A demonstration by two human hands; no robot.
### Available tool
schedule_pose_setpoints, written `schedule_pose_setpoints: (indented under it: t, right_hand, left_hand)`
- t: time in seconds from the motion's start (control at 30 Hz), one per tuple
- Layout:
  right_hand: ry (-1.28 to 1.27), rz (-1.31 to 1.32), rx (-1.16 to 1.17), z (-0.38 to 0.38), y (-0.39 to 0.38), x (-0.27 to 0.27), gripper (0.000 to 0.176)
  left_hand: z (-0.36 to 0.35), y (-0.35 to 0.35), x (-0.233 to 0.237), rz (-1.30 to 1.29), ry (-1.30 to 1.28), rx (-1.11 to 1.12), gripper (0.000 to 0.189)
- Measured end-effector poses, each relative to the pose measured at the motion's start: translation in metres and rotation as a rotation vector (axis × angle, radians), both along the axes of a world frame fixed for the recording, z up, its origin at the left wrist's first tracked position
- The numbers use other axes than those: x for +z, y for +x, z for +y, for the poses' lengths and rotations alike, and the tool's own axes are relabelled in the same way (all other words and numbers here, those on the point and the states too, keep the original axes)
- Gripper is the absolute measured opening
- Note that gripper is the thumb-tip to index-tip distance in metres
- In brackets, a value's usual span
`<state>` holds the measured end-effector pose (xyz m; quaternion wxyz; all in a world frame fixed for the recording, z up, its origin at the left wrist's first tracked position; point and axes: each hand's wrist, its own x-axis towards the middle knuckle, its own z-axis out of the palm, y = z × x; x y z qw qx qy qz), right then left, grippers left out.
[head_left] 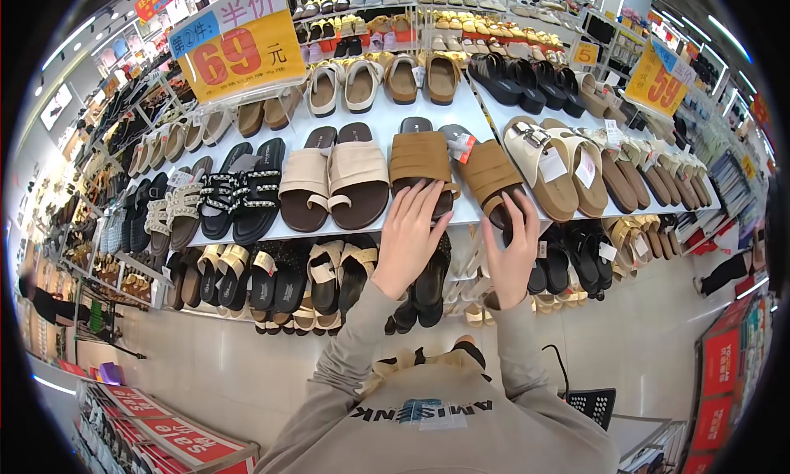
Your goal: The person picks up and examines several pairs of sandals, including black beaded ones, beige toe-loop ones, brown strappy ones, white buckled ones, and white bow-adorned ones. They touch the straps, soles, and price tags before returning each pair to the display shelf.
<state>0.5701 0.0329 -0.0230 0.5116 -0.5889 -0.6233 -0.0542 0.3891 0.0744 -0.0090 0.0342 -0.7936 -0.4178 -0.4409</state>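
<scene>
on the white tilted shelf (378, 132) of a tiled shoe shop, left hand (409, 231) and right hand (512, 256) rest flat, fingers spread, on two brown wide-strap sandals (422, 157).

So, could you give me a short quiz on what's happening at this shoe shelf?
1. True or false: the left hand and the right hand both touch the brown sandals.
2. The big number on the yellow sign reads: A 39, B 69, C 99.
3. What colour are the straps of the toe-loop sandals just left of the brown pair?

Key: 1 true; 2 B; 3 beige.
</scene>
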Motion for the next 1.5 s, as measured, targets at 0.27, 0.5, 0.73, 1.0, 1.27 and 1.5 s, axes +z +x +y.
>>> schedule_pose_setpoints:
  t: [0.27, 0.5, 0.73, 1.0, 1.27, 1.5]
  right_hand:
    - [0.007, -0.005, 0.091, -0.001, -0.023, 0.012, 0.047]
    - [0.009, -0.112, 0.063, 0.013, -0.022, 0.011, 0.044]
    - [-0.039, -0.069, 0.217, 0.003, -0.001, 0.011, 0.053]
    - [0.068, 0.078, 0.101, -0.029, 0.05, 0.003, 0.051]
    - [-0.104, -0.063, -0.02, -0.03, 0.135, -0.008, 0.07]
    - [-0.123, -0.016, 0.131, -0.027, 0.199, -0.005, 0.069]
  left_hand:
    - [-0.008, 0.0, 0.0, -0.064, 0.004, 0.018, 0.042]
    - [-0.006, 0.004, 0.0, -0.054, 0.0, 0.047, 0.045]
    - [-0.033, 0.012, 0.004, -0.12, -0.112, 0.062, 0.054]
    - [-0.079, 0.05, 0.033, -0.342, -0.321, -0.229, 0.048]
    - [-0.044, 0.145, 0.035, -0.197, -0.288, -0.246, 0.044]
    - [-0.021, 0.211, 0.021, -0.154, -0.32, 0.055, 0.048]
